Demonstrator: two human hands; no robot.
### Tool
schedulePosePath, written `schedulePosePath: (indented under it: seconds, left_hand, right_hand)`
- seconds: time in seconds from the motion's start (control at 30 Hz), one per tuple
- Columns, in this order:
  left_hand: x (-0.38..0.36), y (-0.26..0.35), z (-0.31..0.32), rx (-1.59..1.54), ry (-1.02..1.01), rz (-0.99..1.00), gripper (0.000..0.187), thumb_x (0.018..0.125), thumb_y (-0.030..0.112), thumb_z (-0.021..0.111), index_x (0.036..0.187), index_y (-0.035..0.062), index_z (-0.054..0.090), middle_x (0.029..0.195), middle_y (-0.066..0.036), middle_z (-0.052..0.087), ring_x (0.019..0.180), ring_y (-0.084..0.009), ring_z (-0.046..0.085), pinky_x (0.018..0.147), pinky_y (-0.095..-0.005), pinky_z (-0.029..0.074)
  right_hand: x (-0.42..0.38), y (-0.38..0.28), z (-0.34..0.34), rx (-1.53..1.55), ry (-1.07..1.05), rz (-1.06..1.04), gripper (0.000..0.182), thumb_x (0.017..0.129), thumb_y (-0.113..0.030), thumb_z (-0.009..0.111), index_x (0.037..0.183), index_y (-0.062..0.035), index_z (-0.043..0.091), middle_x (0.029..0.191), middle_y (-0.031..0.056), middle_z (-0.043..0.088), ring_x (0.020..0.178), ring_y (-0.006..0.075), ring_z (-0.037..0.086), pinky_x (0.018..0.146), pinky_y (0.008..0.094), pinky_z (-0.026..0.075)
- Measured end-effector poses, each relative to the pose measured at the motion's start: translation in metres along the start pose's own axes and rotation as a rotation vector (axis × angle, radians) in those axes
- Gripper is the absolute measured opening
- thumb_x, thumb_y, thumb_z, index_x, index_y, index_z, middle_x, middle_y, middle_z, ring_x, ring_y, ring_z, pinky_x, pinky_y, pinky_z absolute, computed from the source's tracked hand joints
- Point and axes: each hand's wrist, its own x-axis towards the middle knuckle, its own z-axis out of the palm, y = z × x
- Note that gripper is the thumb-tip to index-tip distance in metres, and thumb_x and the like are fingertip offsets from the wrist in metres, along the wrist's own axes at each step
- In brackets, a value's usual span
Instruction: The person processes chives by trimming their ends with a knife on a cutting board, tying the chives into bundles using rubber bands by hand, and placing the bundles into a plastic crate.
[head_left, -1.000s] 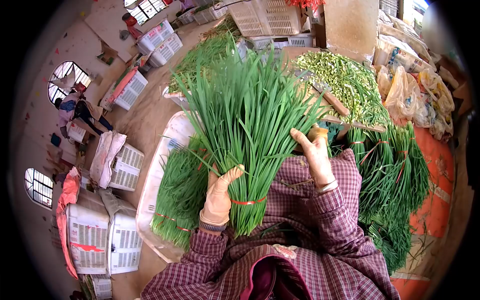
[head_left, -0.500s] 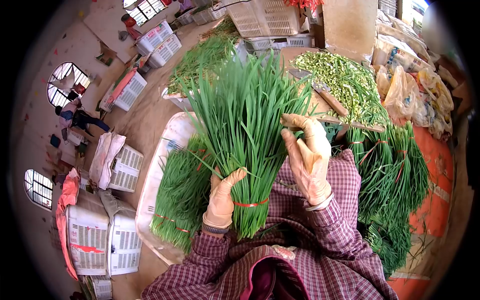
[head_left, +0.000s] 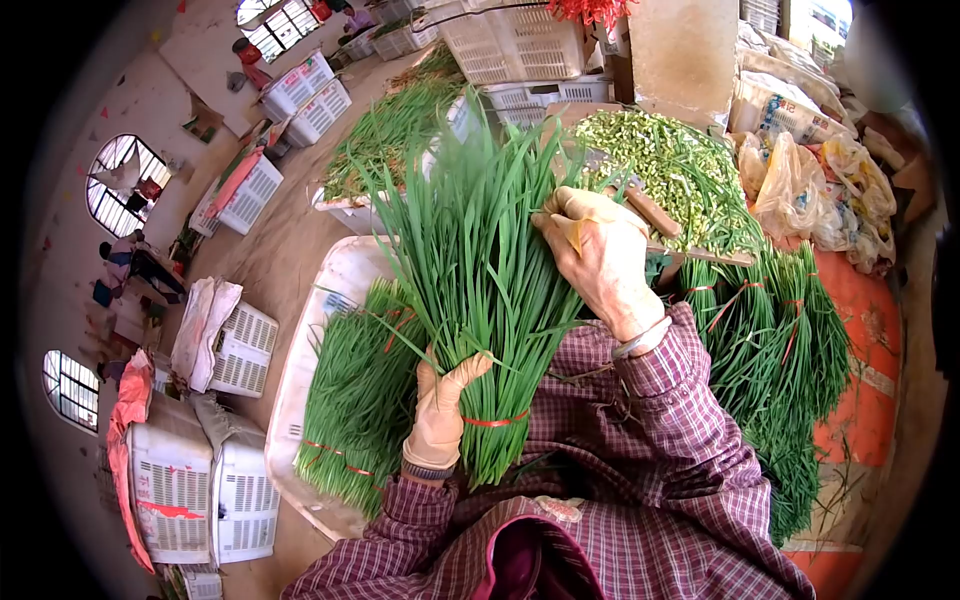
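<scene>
A large bunch of garlic chives (head_left: pixel 470 240) stands upright before me, leaf tips away and cut ends toward my lap. A red band (head_left: pixel 495 420) ties it near the base. My left hand (head_left: pixel 437 410), in a light glove, is closed round its left side just above the band. My gloved right hand (head_left: pixel 605 255) is at the right edge of the leaves, fingers bent together against them. What lies between those fingertips is hidden. To the left, more banded chives (head_left: pixel 350 400) lie in a white crate (head_left: pixel 290 430).
At the upper right are a heap of chopped stems (head_left: pixel 660 165) and a wooden-handled knife (head_left: pixel 652 212). Banded chive bunches (head_left: pixel 770 340) lie at my right. Plastic bags (head_left: pixel 820 190) sit beyond. Stacked white crates (head_left: pixel 245 500) stand at the left, with people farther back.
My right hand has moved up and left to the leaves, and its fingers have closed. My left hand keeps its hold; the bunch has tilted slightly.
</scene>
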Motion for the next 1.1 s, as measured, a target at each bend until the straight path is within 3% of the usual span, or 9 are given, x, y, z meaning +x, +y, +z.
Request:
schedulePosePath:
  seconds: [0.1, 0.17, 0.23, 0.33, 0.43, 0.6, 0.83, 1.03, 1.1]
  left_hand:
    - [0.002, 0.002, 0.003, -0.024, 0.009, -0.009, 0.035, 0.095, 0.014, 0.065, 0.125, -0.0033, 0.061, 0.127, -0.011, 0.059, 0.114, -0.0219, 0.063, 0.103, -0.0358, 0.052]
    - [0.002, 0.004, 0.004, -0.032, -0.002, 0.029, 0.039, 0.095, 0.013, 0.065, 0.129, -0.0021, 0.058, 0.123, -0.011, 0.062, 0.113, -0.0209, 0.064, 0.102, -0.0346, 0.052]
    - [0.006, 0.009, 0.005, -0.067, 0.013, 0.045, 0.042, 0.095, 0.013, 0.066, 0.133, -0.0014, 0.054, 0.120, -0.010, 0.065, 0.111, -0.0201, 0.065, 0.101, -0.0338, 0.052]
    - [0.030, 0.037, 0.018, -0.210, 0.028, -0.024, 0.045, 0.093, 0.011, 0.069, 0.134, -0.0004, 0.053, 0.118, -0.010, 0.067, 0.108, -0.0184, 0.065, 0.099, -0.0330, 0.053]
    - [0.051, 0.072, 0.053, -0.142, -0.115, -0.014, 0.053, 0.091, 0.015, 0.075, 0.137, 0.0014, 0.051, 0.123, -0.009, 0.065, 0.109, -0.0163, 0.064, 0.096, -0.0310, 0.052]
    - [0.064, 0.095, 0.068, 0.253, -0.617, 0.210, 0.096, 0.085, 0.031, 0.082, 0.159, 0.0086, 0.026, 0.156, -0.021, 0.038, 0.143, -0.0338, 0.039, 0.112, -0.0473, 0.039]
    - [0.096, 0.039, -0.010, 0.147, -0.790, -0.194, 0.053, 0.096, 0.046, 0.065, 0.125, 0.0009, 0.067, 0.120, -0.010, 0.071, 0.112, -0.0145, 0.065, 0.096, -0.0299, 0.050]
    - [0.059, 0.027, 0.038, -0.255, -0.284, -0.306, 0.067, 0.088, 0.048, 0.073, 0.137, 0.0043, 0.057, 0.132, -0.008, 0.063, 0.118, -0.0206, 0.060, 0.105, -0.0360, 0.047]
    - [0.066, 0.020, 0.023, -0.408, -0.222, -0.407, 0.055, 0.091, 0.037, 0.072, 0.133, 0.0039, 0.060, 0.125, -0.008, 0.067, 0.111, -0.0211, 0.064, 0.099, -0.0358, 0.052]
  right_hand:
    - [0.002, 0.017, -0.008, -0.017, 0.030, 0.108, 0.012, 0.094, -0.021, 0.068, 0.097, -0.0096, 0.069, 0.074, 0.0050, 0.067, 0.062, 0.0167, 0.061, 0.057, 0.0304, 0.050]
    - [0.012, 0.032, -0.032, 0.499, 0.166, 0.447, 0.015, 0.099, -0.026, 0.064, 0.099, -0.0107, 0.066, 0.087, -0.0022, 0.066, 0.068, 0.0066, 0.057, 0.061, 0.0180, 0.048]
    - [0.008, 0.047, -0.048, 0.823, 0.311, 0.456, 0.034, 0.102, -0.032, 0.061, 0.124, -0.0063, 0.061, 0.106, 0.0059, 0.066, 0.079, 0.0114, 0.061, 0.071, 0.0252, 0.054]
    - [-0.038, 0.026, -0.060, 0.599, -0.001, 0.498, 0.079, 0.099, -0.043, 0.062, 0.154, 0.0011, 0.027, 0.138, 0.0271, 0.053, 0.118, 0.0308, 0.060, 0.100, 0.0422, 0.051]
    - [-0.105, -0.011, -0.036, 0.773, -0.420, 0.649, 0.105, 0.087, -0.041, 0.078, 0.159, -0.0004, 0.013, 0.148, 0.0299, 0.044, 0.127, 0.0393, 0.055, 0.104, 0.0463, 0.048]
    - [-0.127, -0.002, -0.004, 1.294, -0.217, 0.984, 0.056, 0.088, -0.021, 0.076, 0.133, 0.0002, 0.050, 0.124, 0.0120, 0.064, 0.107, 0.0164, 0.065, 0.092, 0.0305, 0.055]
    - [-0.158, 0.026, -0.004, 1.853, -0.241, 1.095, 0.072, 0.086, -0.039, 0.076, 0.138, 0.0019, 0.049, 0.127, 0.0137, 0.065, 0.110, 0.0235, 0.067, 0.096, 0.0373, 0.057]
    - [-0.160, -0.011, 0.019, 1.781, -0.414, 1.033, 0.061, 0.094, -0.034, 0.068, 0.142, -0.0017, 0.047, 0.136, 0.0117, 0.058, 0.120, 0.0209, 0.059, 0.104, 0.0357, 0.048]
    - [-0.145, -0.016, 0.008, 1.309, -0.567, 0.834, 0.055, 0.100, -0.034, 0.062, 0.143, -0.0035, 0.045, 0.141, 0.0076, 0.053, 0.123, 0.0181, 0.054, 0.106, 0.0334, 0.044]
